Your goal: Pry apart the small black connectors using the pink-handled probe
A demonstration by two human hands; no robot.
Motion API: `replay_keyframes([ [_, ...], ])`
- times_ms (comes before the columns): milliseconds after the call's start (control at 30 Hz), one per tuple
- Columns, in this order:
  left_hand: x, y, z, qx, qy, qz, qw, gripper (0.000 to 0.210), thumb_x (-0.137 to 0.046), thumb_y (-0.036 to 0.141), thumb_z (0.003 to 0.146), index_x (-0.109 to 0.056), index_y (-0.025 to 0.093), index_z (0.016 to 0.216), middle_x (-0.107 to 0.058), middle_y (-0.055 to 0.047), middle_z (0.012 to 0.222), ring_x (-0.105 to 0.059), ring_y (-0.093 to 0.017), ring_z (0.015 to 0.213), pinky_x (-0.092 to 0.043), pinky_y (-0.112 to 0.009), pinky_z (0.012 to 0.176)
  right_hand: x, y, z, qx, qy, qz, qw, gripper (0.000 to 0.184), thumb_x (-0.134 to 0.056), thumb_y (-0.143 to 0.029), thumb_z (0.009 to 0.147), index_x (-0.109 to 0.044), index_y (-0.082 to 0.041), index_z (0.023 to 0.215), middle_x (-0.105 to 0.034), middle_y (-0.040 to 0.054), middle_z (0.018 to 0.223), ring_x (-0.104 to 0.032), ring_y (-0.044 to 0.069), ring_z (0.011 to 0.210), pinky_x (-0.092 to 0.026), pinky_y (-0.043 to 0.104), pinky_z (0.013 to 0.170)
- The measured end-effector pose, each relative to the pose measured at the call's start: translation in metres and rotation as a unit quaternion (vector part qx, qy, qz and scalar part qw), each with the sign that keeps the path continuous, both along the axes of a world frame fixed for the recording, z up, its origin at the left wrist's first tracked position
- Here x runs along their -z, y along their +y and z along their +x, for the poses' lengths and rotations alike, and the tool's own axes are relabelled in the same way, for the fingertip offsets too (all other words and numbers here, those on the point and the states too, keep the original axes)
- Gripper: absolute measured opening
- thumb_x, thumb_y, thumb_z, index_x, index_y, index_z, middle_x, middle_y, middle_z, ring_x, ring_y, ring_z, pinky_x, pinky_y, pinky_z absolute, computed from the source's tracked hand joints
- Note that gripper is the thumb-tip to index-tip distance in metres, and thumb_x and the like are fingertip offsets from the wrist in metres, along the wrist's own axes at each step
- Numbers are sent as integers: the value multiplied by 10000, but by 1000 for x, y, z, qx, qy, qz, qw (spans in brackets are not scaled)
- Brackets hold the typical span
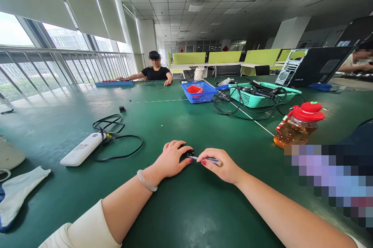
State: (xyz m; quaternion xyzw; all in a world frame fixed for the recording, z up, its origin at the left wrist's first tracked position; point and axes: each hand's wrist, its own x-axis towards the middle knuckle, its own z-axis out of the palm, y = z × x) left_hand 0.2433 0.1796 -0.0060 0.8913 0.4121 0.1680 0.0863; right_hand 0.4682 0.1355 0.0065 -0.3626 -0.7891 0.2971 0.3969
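My left hand (pixel 174 157) is closed round a small black part (pixel 190 152) low over the green table; the fingers cover much of it, and its kind does not show. In my right hand (pixel 223 165) is a slim screwdriver (pixel 215 161) with a shiny, partly clear handle, pinched between thumb and fingers. Its shaft points left, and the tip meets or nearly meets the black part near my left thumb.
A white power strip (pixel 83 149) with a black cord lies left, a cloth (pixel 21 197) nearer. Ahead are a blue basket (pixel 201 98), a teal basket (pixel 253 102) of cables and a red-lidded bottle (pixel 298 127). A person (pixel 157 71) sits across the table.
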Motion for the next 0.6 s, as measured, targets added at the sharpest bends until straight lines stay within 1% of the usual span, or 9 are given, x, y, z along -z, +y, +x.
replay_keyframes([
  [67,-1,0,0,2,0,0,1000,370,-495,482,916,-577,337,1247,-528,-63,1349,-425,-294,1277,-319,-556,1088,0,0,1,7,28,-4,1000,398,-522,-538,908,-704,-200,804,-648,44,734,-556,160,647,-433,276,600],
  [133,-2,0,1,5,0,-2,1000,357,-500,476,915,-580,323,1227,-538,-64,1336,-440,-287,1263,-329,-548,1085,1,1,2,25,82,-16,996,451,-499,-565,911,-689,-189,752,-617,42,681,-546,159,618,-438,279,586],
  [200,-2,0,1,8,-2,-4,1000,351,-510,479,909,-585,308,1207,-540,-65,1333,-447,-281,1257,-330,-539,1089,2,3,4,55,138,-29,988,493,-482,-598,905,-672,-187,711,-578,33,634,-532,157,588,-449,288,580],
  [300,-3,-1,2,9,-4,-4,1000,364,-518,487,903,-580,300,1209,-528,-71,1349,-441,-282,1261,-329,-538,1090,3,7,6,106,184,-38,977,512,-485,-637,882,-661,-194,696,-528,12,585,-515,158,559,-459,297,576],
  [367,-2,-3,2,11,1,-4,1000,410,-518,488,903,-542,315,1274,-511,-75,1373,-429,-286,1276,-320,-549,1092,4,9,6,126,195,-41,972,512,-493,-649,870,-666,-196,705,-513,4,574,-508,154,545,-460,296,569],
  [467,-2,-5,3,11,13,-2,1000,444,-507,477,913,-495,348,1338,-489,-75,1404,-413,-294,1300,-299,-572,1097,7,11,7,132,195,-43,971,514,-500,-651,865,-673,-192,710,-519,4,579,-506,148,540,-459,292,563],
  [600,-4,-8,5,4,18,-10,1000,389,-531,466,903,-555,345,1272,-505,-74,1389,-426,-302,1295,-309,-577,1089,10,14,7,135,186,-39,973,518,-505,-656,860,-678,-191,712,-517,4,571,-508,149,538,-457,290,560],
])
